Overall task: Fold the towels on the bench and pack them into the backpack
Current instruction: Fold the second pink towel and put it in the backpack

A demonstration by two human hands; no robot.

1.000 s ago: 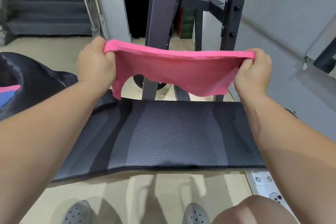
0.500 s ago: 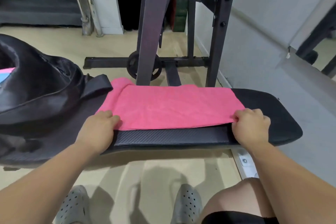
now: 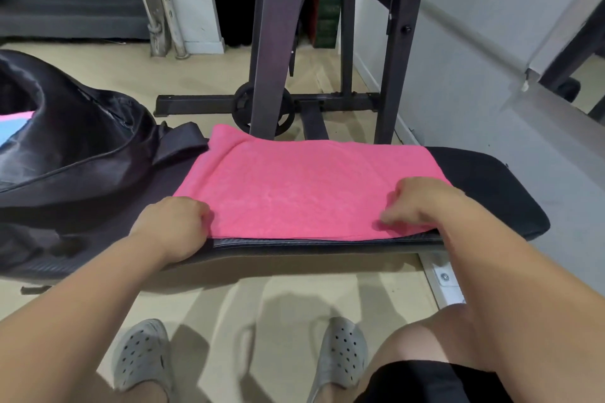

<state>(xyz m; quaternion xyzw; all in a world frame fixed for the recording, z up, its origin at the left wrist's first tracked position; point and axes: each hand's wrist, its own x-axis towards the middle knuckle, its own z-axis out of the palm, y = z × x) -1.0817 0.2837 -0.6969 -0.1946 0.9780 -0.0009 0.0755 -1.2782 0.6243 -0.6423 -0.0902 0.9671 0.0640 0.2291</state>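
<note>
Towel [image 3: 304, 186], pink, near-left corner: left hand [image 3: 173, 227] has its fingers [image 3: 199, 211] curled tight against the edge, knuckles up, pinching the cloth. The fingertips themselves are tucked out of sight. Right hand [image 3: 422, 203] sits on top of the towel close to the near-right corner, fingers [image 3: 406, 193] bent downward, thumb pointing left. It is all motion-blurred, so I cannot tell whether it grips the cloth or only presses on it. Both bare forearms come in from the bottom corners.

The towel lies flat across the black padded bench [image 3: 491, 180] and looks doubled over, with a second layer showing along the left side. Its near edge runs just along the bench's front edge. Its far-left corner is humped up and touches a black strap [image 3: 181, 141] of the backpack [image 3: 82, 147]. The bench pad shows past the towel's right end.

The backpack is black and slumped on the left end of the bench with its mouth open. Pink and light-blue cloth [image 3: 14, 127] shows inside at the picture's left edge.

Behind the bench is a dark metal rack [image 3: 275, 42] with a round weight plate [image 3: 262, 108] at its base, on the beige floor [image 3: 203, 75]. Under the bench's near edge are two grey perforated clogs [image 3: 144, 353], with a bare knee and black shorts at lower right. A grey wall is on the right and dark stairs are at upper left.
</note>
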